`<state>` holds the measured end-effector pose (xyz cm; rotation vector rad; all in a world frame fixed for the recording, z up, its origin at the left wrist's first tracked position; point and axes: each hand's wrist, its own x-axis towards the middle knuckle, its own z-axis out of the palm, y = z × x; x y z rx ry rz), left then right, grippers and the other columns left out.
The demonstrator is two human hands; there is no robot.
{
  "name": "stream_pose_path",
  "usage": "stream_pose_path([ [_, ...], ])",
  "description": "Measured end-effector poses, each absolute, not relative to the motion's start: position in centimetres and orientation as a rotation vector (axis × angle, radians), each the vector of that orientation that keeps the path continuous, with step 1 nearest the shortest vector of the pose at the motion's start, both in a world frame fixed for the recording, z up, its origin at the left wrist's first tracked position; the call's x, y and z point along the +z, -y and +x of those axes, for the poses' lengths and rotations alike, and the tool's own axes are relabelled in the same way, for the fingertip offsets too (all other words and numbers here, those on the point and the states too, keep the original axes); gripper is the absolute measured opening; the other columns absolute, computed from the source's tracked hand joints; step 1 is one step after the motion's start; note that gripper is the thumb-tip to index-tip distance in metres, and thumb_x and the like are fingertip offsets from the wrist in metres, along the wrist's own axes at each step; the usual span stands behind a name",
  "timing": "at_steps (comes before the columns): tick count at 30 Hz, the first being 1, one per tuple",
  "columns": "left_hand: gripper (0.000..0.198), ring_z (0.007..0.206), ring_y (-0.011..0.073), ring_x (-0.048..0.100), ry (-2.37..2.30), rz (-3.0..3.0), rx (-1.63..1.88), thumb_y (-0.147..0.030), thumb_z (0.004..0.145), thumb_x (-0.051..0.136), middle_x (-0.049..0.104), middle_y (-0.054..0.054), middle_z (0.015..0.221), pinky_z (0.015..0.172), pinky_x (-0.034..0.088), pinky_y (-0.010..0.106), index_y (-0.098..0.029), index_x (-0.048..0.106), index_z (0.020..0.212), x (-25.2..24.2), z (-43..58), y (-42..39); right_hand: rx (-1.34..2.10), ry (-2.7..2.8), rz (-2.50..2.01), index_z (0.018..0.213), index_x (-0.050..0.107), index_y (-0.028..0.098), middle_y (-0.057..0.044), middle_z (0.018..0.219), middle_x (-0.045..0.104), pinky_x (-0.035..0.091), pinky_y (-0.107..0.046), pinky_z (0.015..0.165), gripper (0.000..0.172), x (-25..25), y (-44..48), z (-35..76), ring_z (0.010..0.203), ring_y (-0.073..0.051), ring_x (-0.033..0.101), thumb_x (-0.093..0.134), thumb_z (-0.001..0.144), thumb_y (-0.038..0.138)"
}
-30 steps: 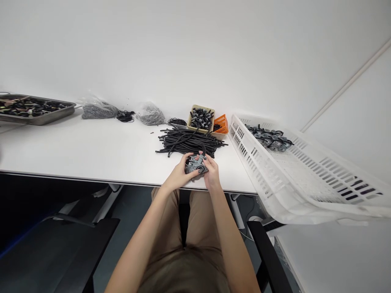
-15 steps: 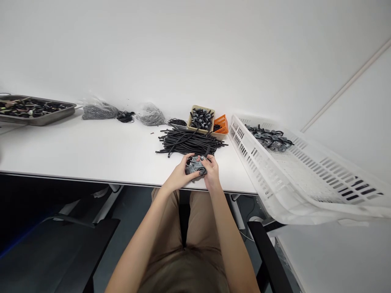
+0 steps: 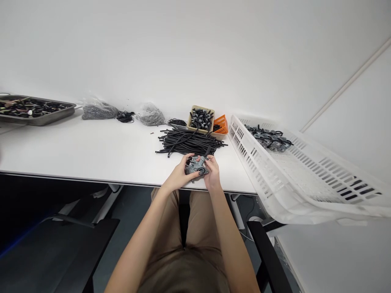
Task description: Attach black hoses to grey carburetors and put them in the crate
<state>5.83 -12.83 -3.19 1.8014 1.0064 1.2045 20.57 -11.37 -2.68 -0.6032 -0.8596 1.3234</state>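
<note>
Between my two hands, just above the table's front edge, is a grey moulded part (image 3: 195, 165) with a round opening and a black piece on its left side. My left hand (image 3: 181, 175) closes on it from the left, thumb across its lower front. On the other side my right hand (image 3: 213, 173) grips its right end, near a black tube (image 3: 207, 152) that sticks up there. Whether this tube joins the part, I cannot tell. A pile of black tubes (image 3: 189, 140) lies right behind my hands.
A cream basket (image 3: 191, 127) of small grey and black parts and an orange basket (image 3: 224, 124) stand behind the tubes. On the right is a large white crate (image 3: 253, 169) with grey assemblies (image 3: 271, 138). Plastic bags (image 3: 150, 114) and a metal tray (image 3: 58, 117) line the back left.
My right thumb has shifted off the top of the grey part toward its right side, so more of the part shows. My left hand has stayed in place.
</note>
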Motion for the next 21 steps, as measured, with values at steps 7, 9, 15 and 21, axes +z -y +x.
stream_pose_path([
  [7,0.068,0.12,0.0271,0.059,-1.018,1.761,1.189,-0.04,0.081,0.072,0.056,0.012,0.139,0.103,0.047,0.042,-0.023,0.039,0.139,-3.01,5.96,12.87,1.284,0.953,-0.609,0.096,0.07,0.019,-0.002,0.08,0.073,0.054,-0.03,0.075,0.026,-3.11,11.04,20.46,0.076,-0.018,0.067,0.07,0.077,0.036],
  [9,0.068,0.12,0.0269,0.059,-1.026,1.761,1.185,-0.041,0.081,0.071,0.056,0.012,0.139,0.103,0.047,0.042,-0.024,0.039,0.139,-2.96,5.98,12.87,1.273,0.953,-0.618,0.094,0.071,0.019,-0.002,0.08,0.072,0.054,-0.029,0.074,0.025,-3.16,11.01,20.41,0.075,-0.017,0.066,0.069,0.079,0.039],
  [15,0.067,0.121,0.0268,0.058,-1.022,1.77,1.195,-0.04,0.081,0.071,0.054,0.011,0.14,0.103,0.046,0.041,-0.024,0.039,0.138,-2.92,5.99,12.84,1.268,0.951,-0.621,0.094,0.07,0.02,-0.001,0.079,0.071,0.054,-0.029,0.073,0.025,-3.19,10.88,20.28,0.074,-0.016,0.065,0.069,0.081,0.041],
  [21,0.067,0.121,0.0268,0.059,-1.037,1.762,1.176,-0.04,0.082,0.071,0.055,0.011,0.14,0.103,0.046,0.042,-0.024,0.039,0.139,-3.02,5.95,12.85,1.253,0.967,-0.612,0.097,0.067,0.022,0.0,0.08,0.071,0.054,-0.029,0.074,0.028,-3.32,10.87,20.29,0.075,-0.016,0.066,0.069,0.081,0.045],
])
